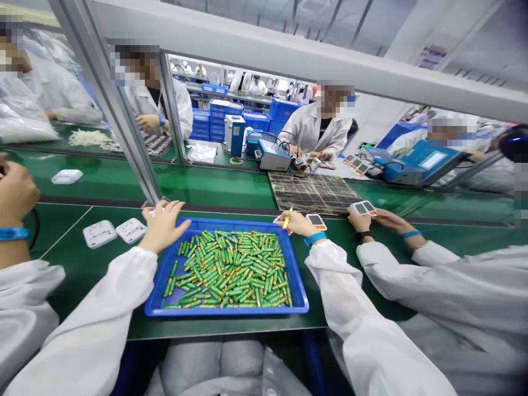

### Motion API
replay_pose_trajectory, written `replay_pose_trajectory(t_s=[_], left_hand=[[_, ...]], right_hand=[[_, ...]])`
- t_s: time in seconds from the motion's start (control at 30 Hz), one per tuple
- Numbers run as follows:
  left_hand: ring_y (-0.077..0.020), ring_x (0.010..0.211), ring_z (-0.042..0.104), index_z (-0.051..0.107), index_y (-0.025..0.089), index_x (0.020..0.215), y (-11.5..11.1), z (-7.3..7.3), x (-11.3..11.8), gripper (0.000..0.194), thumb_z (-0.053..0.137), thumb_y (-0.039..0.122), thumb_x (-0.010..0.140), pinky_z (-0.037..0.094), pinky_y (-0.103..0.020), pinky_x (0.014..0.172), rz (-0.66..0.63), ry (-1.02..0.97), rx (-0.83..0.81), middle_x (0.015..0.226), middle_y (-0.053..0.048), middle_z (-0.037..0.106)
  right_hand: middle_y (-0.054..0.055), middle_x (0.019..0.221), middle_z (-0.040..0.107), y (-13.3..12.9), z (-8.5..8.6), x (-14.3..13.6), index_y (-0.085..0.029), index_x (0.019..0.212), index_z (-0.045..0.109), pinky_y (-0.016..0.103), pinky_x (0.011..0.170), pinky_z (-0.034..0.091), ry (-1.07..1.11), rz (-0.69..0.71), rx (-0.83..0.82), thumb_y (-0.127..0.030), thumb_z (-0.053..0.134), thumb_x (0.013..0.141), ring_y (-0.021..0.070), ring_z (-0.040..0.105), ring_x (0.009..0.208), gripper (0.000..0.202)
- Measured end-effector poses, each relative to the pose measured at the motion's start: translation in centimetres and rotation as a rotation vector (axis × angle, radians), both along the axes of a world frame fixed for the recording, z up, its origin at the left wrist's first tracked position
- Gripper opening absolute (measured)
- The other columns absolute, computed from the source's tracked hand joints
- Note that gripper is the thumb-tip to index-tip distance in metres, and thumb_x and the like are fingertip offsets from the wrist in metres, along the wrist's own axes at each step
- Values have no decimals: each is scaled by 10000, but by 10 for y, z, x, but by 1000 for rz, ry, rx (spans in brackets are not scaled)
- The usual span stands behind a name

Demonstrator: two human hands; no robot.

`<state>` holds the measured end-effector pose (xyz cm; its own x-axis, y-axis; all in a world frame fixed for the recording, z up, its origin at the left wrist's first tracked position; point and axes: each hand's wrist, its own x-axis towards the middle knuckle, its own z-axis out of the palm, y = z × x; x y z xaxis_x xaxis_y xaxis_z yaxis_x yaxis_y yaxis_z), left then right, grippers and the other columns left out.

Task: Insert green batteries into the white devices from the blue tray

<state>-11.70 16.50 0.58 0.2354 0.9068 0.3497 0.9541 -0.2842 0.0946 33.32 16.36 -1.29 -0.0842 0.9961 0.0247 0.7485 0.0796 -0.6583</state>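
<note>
My left hand (164, 226) reaches past the back left corner of a blue tray (149, 309), its fingers spread. A small part of a white device shows under those fingers; whether they touch it I cannot tell. Many small green batteries (231, 269) with gold-coloured ends lie loose in the tray. At the tray's back right corner, my right hand (300, 224) is closed around a slim yellow pen-like tool (287, 220). Partly hidden under this hand is a white and orange piece. Just beyond it lies a white and orange device (316, 221) with a dark display.
Two white casings (99, 234) lie left of the tray. On the right, a co-worker's hands (361, 220) hold a device with a dark display; another co-worker's hand (16, 190) is at far left. A metal post (124, 121) and a dark gridded mat (313, 192) stand beyond.
</note>
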Motion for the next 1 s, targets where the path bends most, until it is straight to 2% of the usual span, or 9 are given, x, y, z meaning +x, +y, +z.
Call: replay_pose_trajectory(t_s=[0.13, 0.23, 0.3, 0.4, 0.57, 0.77, 0.87, 0.93, 1.0], left_hand=[[-456, 1377, 316, 357, 179, 1506, -12, -21, 41, 775, 535, 569, 861, 220, -687, 1044, -34, 175, -81, 1495, -254, 415], [-438, 1362, 352, 340, 127, 1515, -19, -36, 44, 734, 494, 504, 903, 226, -663, 1059, -75, 297, -77, 1458, -301, 426], [-423, 1371, 347, 337, 121, 1514, -20, -40, 41, 695, 430, 493, 934, 228, -656, 1064, -90, 309, -61, 1463, -304, 418], [-400, 1377, 350, 376, 132, 1489, -19, -39, 38, 657, 346, 514, 955, 221, -654, 1076, -79, 264, -72, 1461, -286, 433], [-385, 1367, 364, 434, 128, 1430, -18, -35, 39, 648, 324, 546, 947, 214, -658, 1084, -85, 166, -96, 1435, -265, 471], [-379, 1337, 393, 464, 115, 1375, -35, -30, 34, 638, 342, 563, 937, 240, -643, 1065, -85, 112, -91, 1391, -253, 507], [-374, 1326, 403, 468, 140, 1363, -44, -29, 31, 624, 357, 576, 930, 254, -622, 1062, -77, 94, -116, 1377, -234, 522], [-378, 1327, 397, 471, 140, 1355, -47, -29, 32, 616, 373, 574, 929, 248, -623, 1062, -80, 91, -126, 1372, -235, 523], [-383, 1318, 399, 477, 138, 1343, -48, -27, 36, 614, 413, 577, 919, 224, -637, 1068, -91, 62, -127, 1360, -232, 529]], right_hand=[[16, 685, 694, 6, -4, 2, -188, 804, 653, 234, 524, 439, -103, -8, 1, -163, 682, 750, 124, 582, 493, 67], [19, 640, 670, 3, -6, 3, -186, 697, 635, 257, 632, 438, -217, -25, 30, -68, 708, 630, 167, 621, 621, 154], [38, 692, 690, 1, -8, 2, -188, 692, 639, 279, 692, 426, -279, -35, 47, -73, 704, 614, 201, 640, 714, 153], [60, 777, 717, -2, -9, 1, -190, 739, 653, 286, 717, 404, -339, -50, 68, -125, 678, 649, 219, 645, 771, 113], [81, 775, 706, -4, -8, 0, -188, 744, 623, 291, 701, 388, -376, -96, 153, -215, 658, 677, 233, 633, 771, 80], [90, 806, 689, -2, 0, -1, -204, 719, 551, 317, 742, 427, -291, -172, 292, -385, 692, 708, 250, 624, 820, 230], [48, 766, 674, 0, 11, -17, -223, 680, 487, 317, 684, 461, 75, -243, 352, -432, 748, 653, 211, 612, 721, 335], [25, 750, 672, -1, 22, -39, -227, 648, 462, 320, 658, 493, 546, -271, 341, -420, 818, 563, 191, 611, 677, 414], [12, 737, 676, -8, 34, -69, -222, 646, 496, 322, 658, 525, 982, -253, 215, -399, 839, 545, 186, 630, 680, 399]])
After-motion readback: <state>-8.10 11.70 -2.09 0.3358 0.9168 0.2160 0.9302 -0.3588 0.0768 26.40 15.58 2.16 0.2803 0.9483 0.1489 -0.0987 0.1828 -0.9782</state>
